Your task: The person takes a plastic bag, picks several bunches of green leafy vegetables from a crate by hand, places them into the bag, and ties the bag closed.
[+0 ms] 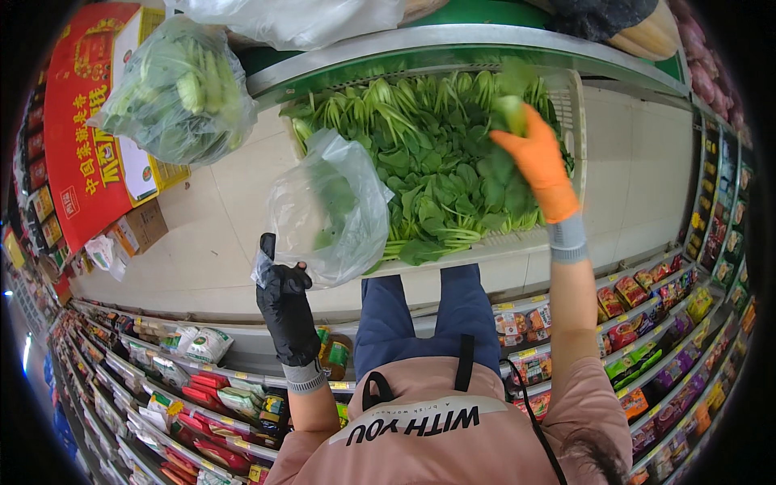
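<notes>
My right hand (541,167), in an orange glove over a grey cuff, grips a leafy green with a pale stem base (511,113); motion blurs it. It is above the right side of a white plastic crate (580,145) full of leafy greens (427,154), their pale stalks along the far and near sides. My left hand (285,309), in a black glove, holds the edge of a clear plastic bag (291,203). The bag overlaps the crate's left side, and dark green leaves show through its plastic.
A filled clear bag of greens (182,91) stands at upper left, by a red printed sheet (82,127) and a cardboard box (147,225). A metal-edged display stand (461,39) runs beyond the crate. Shelves of packaged goods (200,388) lie behind me on both sides.
</notes>
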Available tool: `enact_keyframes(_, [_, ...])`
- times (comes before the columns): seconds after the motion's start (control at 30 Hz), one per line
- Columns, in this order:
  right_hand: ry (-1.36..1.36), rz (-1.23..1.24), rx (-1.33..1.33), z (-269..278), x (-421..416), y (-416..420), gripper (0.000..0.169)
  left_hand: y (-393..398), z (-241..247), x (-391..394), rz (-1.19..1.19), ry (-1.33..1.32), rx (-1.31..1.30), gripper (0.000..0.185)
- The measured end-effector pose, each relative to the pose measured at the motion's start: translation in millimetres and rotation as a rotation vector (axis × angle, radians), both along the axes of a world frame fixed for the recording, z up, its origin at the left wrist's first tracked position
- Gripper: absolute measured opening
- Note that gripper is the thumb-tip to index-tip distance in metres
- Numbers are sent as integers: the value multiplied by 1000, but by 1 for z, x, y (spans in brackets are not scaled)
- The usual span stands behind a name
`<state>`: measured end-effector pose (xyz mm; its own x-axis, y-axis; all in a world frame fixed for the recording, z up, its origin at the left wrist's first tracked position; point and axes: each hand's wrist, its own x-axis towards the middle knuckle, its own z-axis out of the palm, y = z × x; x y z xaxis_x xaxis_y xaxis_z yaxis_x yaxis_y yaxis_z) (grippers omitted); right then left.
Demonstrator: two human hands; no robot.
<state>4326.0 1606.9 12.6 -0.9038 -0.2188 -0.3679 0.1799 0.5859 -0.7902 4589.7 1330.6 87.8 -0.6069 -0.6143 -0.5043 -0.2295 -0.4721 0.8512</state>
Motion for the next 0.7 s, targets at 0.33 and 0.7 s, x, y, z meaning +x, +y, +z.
enact_keyframes(0.33, [360,416,628,-127,47,-138,63,16,8,-14,-11,-90,-127,67])
enact_keyframes(0.7, [340,292,529,-87,12,-15,69,28,3,-30,19,-140,33,63])
